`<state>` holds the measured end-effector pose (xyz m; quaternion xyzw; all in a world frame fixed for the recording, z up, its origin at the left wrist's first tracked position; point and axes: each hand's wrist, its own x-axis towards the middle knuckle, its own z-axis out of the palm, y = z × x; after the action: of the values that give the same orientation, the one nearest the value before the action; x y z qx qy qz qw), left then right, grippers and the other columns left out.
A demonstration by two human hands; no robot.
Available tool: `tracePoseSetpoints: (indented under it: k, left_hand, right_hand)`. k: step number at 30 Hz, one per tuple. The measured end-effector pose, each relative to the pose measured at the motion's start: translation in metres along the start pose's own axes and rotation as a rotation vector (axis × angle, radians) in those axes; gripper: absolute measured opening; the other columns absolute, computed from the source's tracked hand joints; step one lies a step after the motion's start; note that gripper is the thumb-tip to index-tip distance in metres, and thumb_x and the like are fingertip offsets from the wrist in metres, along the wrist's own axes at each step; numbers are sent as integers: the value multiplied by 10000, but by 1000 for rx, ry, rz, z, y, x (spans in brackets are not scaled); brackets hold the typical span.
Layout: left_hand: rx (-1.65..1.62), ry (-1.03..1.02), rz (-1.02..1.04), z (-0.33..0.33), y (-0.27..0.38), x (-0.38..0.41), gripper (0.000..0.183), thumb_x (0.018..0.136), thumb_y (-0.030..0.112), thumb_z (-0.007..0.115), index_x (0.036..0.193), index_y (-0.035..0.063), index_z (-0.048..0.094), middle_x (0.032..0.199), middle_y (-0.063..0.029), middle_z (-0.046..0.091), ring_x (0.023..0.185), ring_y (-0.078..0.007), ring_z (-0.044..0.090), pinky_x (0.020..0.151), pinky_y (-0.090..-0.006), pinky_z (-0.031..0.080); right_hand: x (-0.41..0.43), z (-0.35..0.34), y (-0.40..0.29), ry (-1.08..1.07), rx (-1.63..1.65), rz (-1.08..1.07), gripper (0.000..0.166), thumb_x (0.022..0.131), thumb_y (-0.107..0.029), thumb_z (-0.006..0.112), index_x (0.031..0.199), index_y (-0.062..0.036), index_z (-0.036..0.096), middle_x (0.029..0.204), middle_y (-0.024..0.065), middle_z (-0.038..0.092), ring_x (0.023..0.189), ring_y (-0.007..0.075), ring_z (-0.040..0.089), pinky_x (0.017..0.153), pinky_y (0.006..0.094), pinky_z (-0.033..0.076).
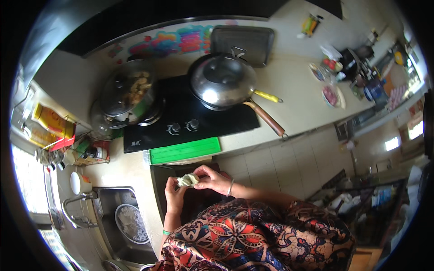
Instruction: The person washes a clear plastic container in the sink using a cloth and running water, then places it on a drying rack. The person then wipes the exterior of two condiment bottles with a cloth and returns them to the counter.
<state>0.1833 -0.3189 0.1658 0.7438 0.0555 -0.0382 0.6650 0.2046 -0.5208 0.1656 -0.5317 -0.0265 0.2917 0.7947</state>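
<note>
A small, crumpled, pale green-white piece (188, 180), perhaps a cloth or food, is pinched between both hands in front of my body. My left hand (175, 194) grips its left end, and my right hand (211, 180) holds its right end between thumb and fingers. Just beyond the hands, a bright green tray or mat (185, 150) lies along the counter edge. On the black gas hob (179, 101) stand a lidded wok (223, 79) with a wooden handle and, to its left, a pot (127, 91) with a glass lid and food showing inside.
At the lower left is a steel sink (130, 252) holding a round bowl (133, 223), beside a curved faucet (69, 211). A white cup (80, 183) and a rack of bottles (91, 149) stand near it. Bowls with food (330, 96) sit on the right counter.
</note>
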Motion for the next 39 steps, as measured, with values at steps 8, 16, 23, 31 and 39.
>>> tracePoseSetpoints:
  k: [8,16,23,31,39]
  left_hand:
    - [-391,128,-110,5,26,-6,308,809,-116,614,1002,55,446,967,-48,576,924,-143,589,815,-297,514]
    - [-296,244,-37,21,8,1,353,808,-100,517,1134,33,546,1149,-111,594,1073,-275,590,930,-416,498]
    - [-1210,398,-82,32,28,3,416,772,86,501,1174,3,568,1209,-174,605,1167,-346,564,1037,-522,435]
    - [-1243,481,194,25,47,-8,481,704,57,566,1175,-33,596,1207,-177,625,1185,-350,555,1061,-532,401]
    - [-1245,416,374,36,87,-26,576,967,430,511,1318,-25,471,1351,-212,510,1299,-358,449,1127,-553,298]
  right_hand:
    - [15,-12,16,5,-98,-73,389,799,-46,644,1125,-77,436,1143,65,493,1079,183,491,1021,351,398]
    - [29,-31,-16,-78,-269,-99,433,747,53,630,1154,-53,530,1132,30,536,1090,133,510,988,288,402]
    - [35,-57,-15,-381,-212,-20,385,731,116,717,1015,-71,535,947,-20,543,956,103,537,890,254,453]
    - [24,-58,-59,-394,286,157,344,847,85,606,1118,-100,505,1119,67,580,1069,186,579,964,364,471]
    - [22,-61,-59,-680,-377,-221,267,792,26,664,1007,-73,541,1091,56,544,1083,171,521,927,314,446]
